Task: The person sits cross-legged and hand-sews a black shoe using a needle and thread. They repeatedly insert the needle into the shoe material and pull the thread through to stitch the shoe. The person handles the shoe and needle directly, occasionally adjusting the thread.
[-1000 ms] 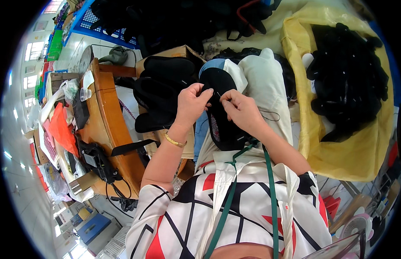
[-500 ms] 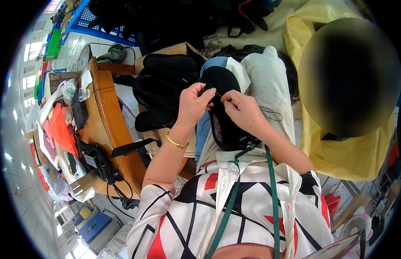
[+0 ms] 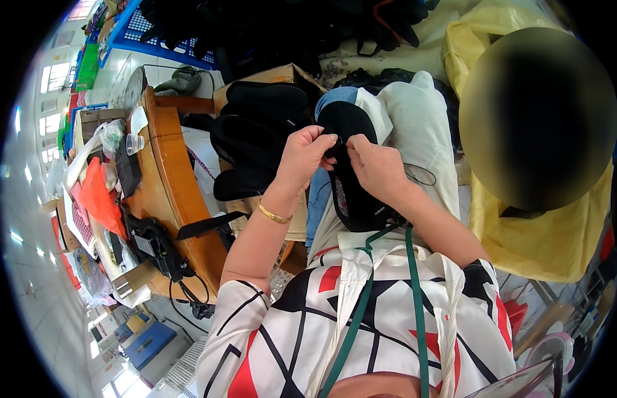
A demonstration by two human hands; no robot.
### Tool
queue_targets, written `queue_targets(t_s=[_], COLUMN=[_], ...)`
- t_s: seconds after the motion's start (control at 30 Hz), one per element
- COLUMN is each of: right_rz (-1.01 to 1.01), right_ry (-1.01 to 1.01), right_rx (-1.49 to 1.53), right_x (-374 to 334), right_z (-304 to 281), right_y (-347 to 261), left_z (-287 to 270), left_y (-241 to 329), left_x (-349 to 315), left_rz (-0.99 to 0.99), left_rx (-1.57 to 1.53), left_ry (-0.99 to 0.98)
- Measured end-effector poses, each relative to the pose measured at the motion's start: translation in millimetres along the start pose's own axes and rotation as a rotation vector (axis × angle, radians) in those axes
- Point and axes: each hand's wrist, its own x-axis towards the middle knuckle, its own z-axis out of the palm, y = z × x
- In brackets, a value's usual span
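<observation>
A black cloth shoe (image 3: 361, 211) with a patterned lining lies along my lap, toe end away from me. My left hand (image 3: 303, 156) is closed in a pinch at the shoe's upper, with a small dark bit showing by the thumb tip. Close beside it, my right hand (image 3: 378, 166) pinches finger and thumb together over the shoe; what they hold is too small to make out. A thin dark thread loop (image 3: 422, 174) shows beyond the right hand, over my pale-covered leg. Both hands hide the middle of the shoe.
More black shoes (image 3: 252, 142) are heaped on a cardboard box (image 3: 292, 74) to the left. A wooden table (image 3: 172, 179) carries bags and cloth. A blue crate (image 3: 132, 33) and a dark pile stand ahead. To the right is a yellow sack (image 3: 540, 245), near a blurred round patch.
My hands stay close together over the shoe. The right fingertips have come slightly nearer the shoe's middle, and the whole view has shifted a little.
</observation>
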Motion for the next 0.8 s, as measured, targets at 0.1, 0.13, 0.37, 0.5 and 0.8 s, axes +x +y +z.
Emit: queue_targets(t_s=[0.1,0.13,0.37,0.5,0.8], right_rz=[0.021,0.031,-0.018,0.015,0.066], right_ry=[-0.095,-0.131,-0.16,-0.196,-0.021], right_rx=[0.023,0.019,0.131,0.178,0.187], right_x=[1.2,1.5,6.8,10.7,3.0], right_z=[-10.4,-13.1,-23.7,-28.4,-6.2], right_y=[5.2,6.6,10.4,8.9,2.9], left_z=[0.3,-0.6,-2.6,-4.5,-6.5], left_y=[-1.0,-2.4,-1.4,-0.5,4.5], left_x=[0.9,1.7,3.9,5.9,8.9], left_rz=[0.006,0.011,-0.006,-0.012,-0.109], left_rx=[0.01,0.018,0.04,0.06,-0.012], left_ry=[0.013,0.005,-0.008,-0.026,-0.062])
